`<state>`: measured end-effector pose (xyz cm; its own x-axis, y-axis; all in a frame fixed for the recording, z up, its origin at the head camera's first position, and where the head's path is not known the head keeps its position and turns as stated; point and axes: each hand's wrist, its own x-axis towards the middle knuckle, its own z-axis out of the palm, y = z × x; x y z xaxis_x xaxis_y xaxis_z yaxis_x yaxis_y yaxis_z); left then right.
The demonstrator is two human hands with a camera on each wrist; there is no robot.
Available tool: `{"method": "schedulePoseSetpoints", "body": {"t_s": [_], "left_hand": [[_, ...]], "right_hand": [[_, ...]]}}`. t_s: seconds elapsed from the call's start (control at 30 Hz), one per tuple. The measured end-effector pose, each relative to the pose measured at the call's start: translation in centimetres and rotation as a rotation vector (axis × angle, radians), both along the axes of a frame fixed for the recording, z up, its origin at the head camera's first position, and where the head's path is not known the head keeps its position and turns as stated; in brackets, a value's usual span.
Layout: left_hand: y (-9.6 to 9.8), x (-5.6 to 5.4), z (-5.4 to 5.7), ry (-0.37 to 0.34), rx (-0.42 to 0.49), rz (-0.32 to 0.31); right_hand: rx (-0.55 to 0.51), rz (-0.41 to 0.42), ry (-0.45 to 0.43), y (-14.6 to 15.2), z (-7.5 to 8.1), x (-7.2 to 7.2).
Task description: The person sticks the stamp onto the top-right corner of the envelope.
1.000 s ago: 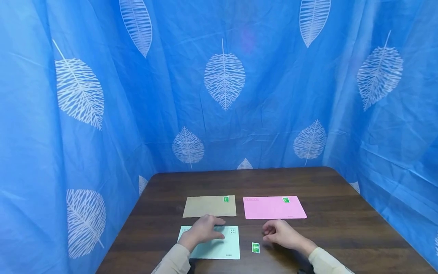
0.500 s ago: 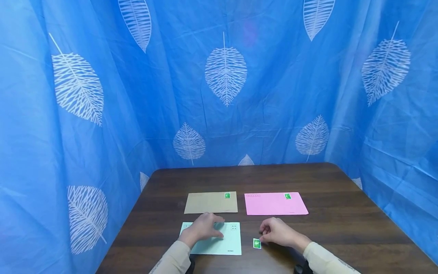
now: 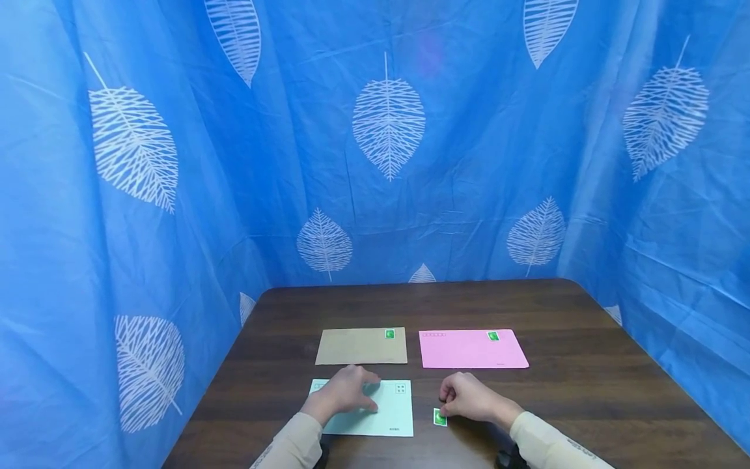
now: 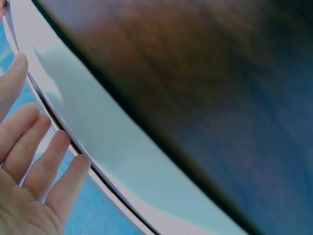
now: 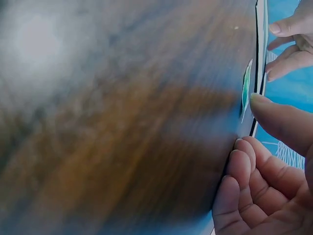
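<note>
A pale green envelope (image 3: 394, 413) lies flat at the front of the table. My left hand (image 3: 346, 394) is over its left half, and the left wrist view shows that hand (image 4: 34, 181) with fingers spread and nothing in its grasp. To the right of this envelope lies a small green postage stamp (image 3: 439, 417) with a white border. Right at the stamp's edge is the thumb of my right hand (image 3: 473, 398). In the right wrist view, that thumb (image 5: 279, 120) almost meets the stamp (image 5: 246, 90), while the other fingers (image 5: 239, 169) curl loosely below, apart from it.
Behind the hands lie a brown envelope (image 3: 354, 348) and a pink envelope (image 3: 463, 352), each bearing a green stamp at its upper right. The dark wooden table (image 3: 574, 345) is surrounded by blue curtain (image 3: 463, 195) with white leaf prints.
My right hand has moved left until its thumb reaches the stamp's edge. The left hand stays over the pale green envelope. The head view has shifted slightly.
</note>
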<state>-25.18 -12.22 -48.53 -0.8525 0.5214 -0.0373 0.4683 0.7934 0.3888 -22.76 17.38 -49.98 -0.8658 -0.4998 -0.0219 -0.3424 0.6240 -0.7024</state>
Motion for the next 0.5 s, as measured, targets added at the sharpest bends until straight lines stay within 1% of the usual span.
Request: {"method": "schedulePoseSetpoints", "body": {"t_s": [0.13,0.3,0.5], "left_hand": [[-0.4,0.15,0.17,0.002,-0.015,-0.004],[-0.54,0.07,0.05,0.023,-0.029,-0.023],[-0.4,0.03,-0.06,0.037,-0.058,-0.017]], "right_hand": [[0.005,0.009,0.006,0.0,-0.24,-0.06],[0.005,0.021,0.027,0.11,-0.5,-0.29],[0.002,0.025,0.02,0.05,-0.58,-0.47]]}}
